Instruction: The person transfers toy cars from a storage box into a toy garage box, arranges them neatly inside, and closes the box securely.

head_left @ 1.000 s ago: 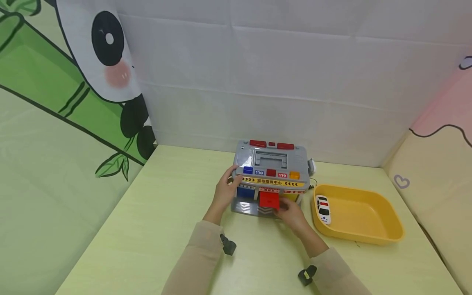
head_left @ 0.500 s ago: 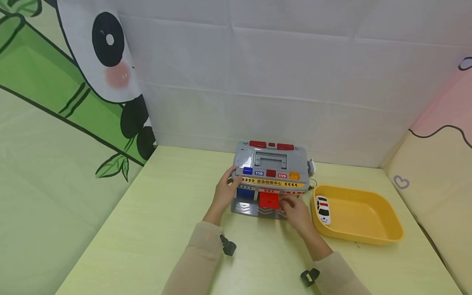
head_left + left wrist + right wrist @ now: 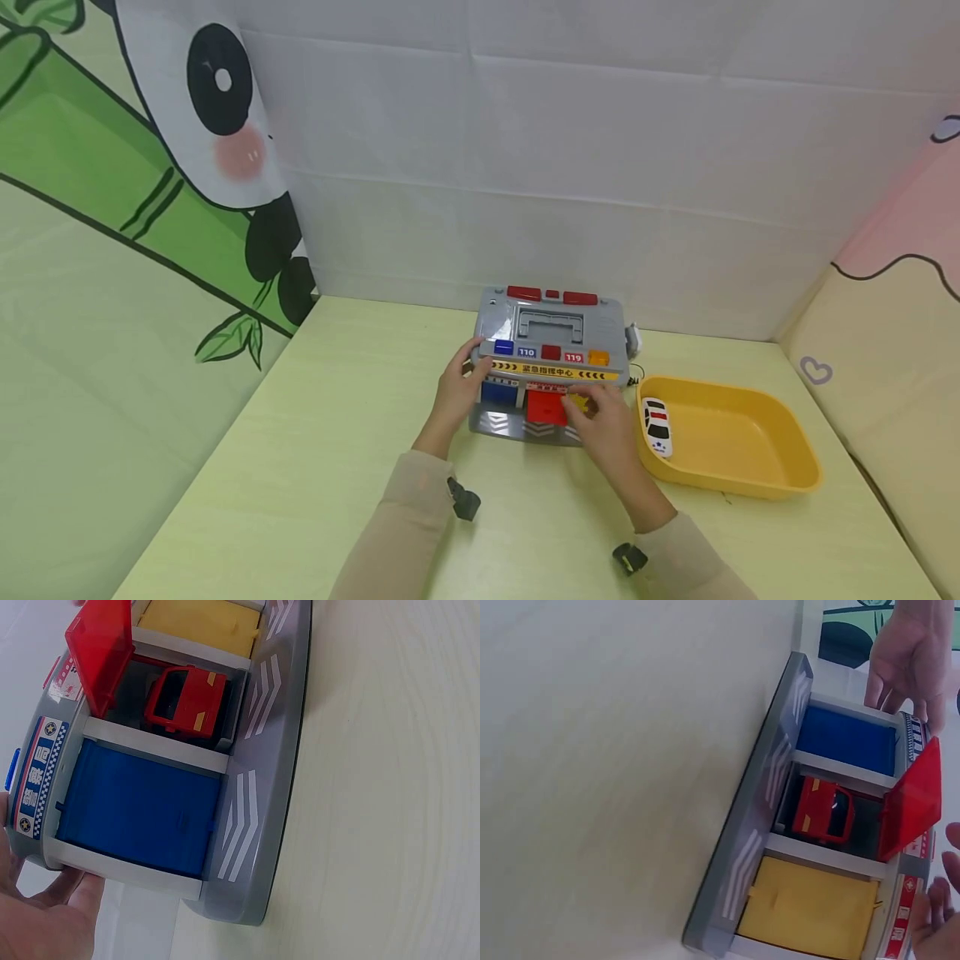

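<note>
A grey toy garage [image 3: 495, 317] stands on the table with blue, red and yellow doors. My left hand [image 3: 455, 397] grips its left side, the fingers and thumb at the roof's corner. The red door [image 3: 101, 652] is swung up, and a red toy car [image 3: 189, 703] sits in the bay beneath it. Both the blue door [image 3: 139, 810] and the yellow door [image 3: 806, 904] are down. My right hand [image 3: 606, 425] hovers before the yellow door, fingers loosely bent beside the red door's edge; the right wrist view shows nothing held in it.
To the right lies a yellow tray [image 3: 738, 483] with a white toy police car [image 3: 657, 427] along its left wall. A small grey part [image 3: 633, 340] and a dark cord show at the garage's right side. A white cloth wall [image 3: 480, 167] rises behind.
My right hand has moved from below the red door's lower right corner upward and rightward, to the front of the yellow door. The left hand and garage stay in place.
</note>
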A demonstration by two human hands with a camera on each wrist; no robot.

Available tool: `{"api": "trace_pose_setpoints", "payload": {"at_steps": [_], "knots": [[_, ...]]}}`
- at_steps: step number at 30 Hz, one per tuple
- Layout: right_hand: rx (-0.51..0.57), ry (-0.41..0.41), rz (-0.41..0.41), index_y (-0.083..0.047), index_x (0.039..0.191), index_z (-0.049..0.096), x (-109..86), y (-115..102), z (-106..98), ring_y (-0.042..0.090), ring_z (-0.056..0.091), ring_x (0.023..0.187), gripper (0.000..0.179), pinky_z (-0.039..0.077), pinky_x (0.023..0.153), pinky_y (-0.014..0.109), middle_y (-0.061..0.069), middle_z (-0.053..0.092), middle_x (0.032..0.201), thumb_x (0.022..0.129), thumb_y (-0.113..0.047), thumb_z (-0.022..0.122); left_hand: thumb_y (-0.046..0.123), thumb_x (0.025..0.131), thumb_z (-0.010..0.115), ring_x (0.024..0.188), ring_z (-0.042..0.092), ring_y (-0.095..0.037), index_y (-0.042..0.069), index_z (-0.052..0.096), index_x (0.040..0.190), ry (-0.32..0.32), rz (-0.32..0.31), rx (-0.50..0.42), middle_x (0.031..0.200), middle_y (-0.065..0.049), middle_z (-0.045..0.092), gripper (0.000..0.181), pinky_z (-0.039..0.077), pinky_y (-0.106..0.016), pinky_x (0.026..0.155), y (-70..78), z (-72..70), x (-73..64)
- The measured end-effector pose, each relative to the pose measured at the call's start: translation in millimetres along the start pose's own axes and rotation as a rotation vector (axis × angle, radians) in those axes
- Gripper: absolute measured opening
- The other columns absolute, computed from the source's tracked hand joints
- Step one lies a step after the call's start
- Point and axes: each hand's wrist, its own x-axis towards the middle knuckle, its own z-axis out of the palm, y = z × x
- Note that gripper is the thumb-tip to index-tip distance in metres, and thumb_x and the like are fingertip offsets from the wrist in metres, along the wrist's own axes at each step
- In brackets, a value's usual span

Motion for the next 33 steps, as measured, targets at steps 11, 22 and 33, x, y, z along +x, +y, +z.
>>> {"api": "trace_pose_setpoints", "payload": {"at_steps": [11, 22, 33], "knots": [[-0.199, -0.028, -0.167, -0.001, 0.132, 0.058, 13.2, -12, -4, 0.037, 0.037, 0.125, 0.055, 0.039, 0.1, 0.054, 0.018, 0.045, 0.138, 0.084, -0.015, 0.079, 0.033, 0.098, 0.057, 0.127, 0.047, -0.032, 0.024, 0.048, 0.143, -0.002, 0.001, -0.002, 0.144, -0.008, 0.047, 0.047, 0.042, -0.053, 0.098, -1.0, -0.1, 0.7], [-0.361, -0.073, -0.288, 0.002, 0.139, 0.049, 24.9, -8, -6, 0.038, 0.036, 0.128, 0.071, 0.031, 0.106, 0.054, 0.018, 0.041, 0.142, 0.079, -0.015, 0.083, 0.033, 0.098, 0.058, 0.127, 0.047, -0.032, 0.024, 0.049, 0.143, -0.006, 0.005, -0.003, 0.144, -0.008, 0.048, 0.046, 0.042, -0.053, 0.098, -0.5, 0.1, 1.1], [-0.531, -0.015, -0.354, 0.001, 0.138, 0.048, 28.2, 9, 10, 0.036, 0.031, 0.133, 0.074, 0.019, 0.111, 0.054, 0.018, 0.046, 0.137, 0.077, -0.02, 0.085, 0.034, 0.099, 0.057, 0.126, 0.048, -0.032, 0.025, 0.049, 0.143, -0.002, -0.005, 0.004, 0.144, -0.007, 0.048, 0.046, 0.042, -0.053, 0.098, -0.9, 1.1, 1.4]]}}
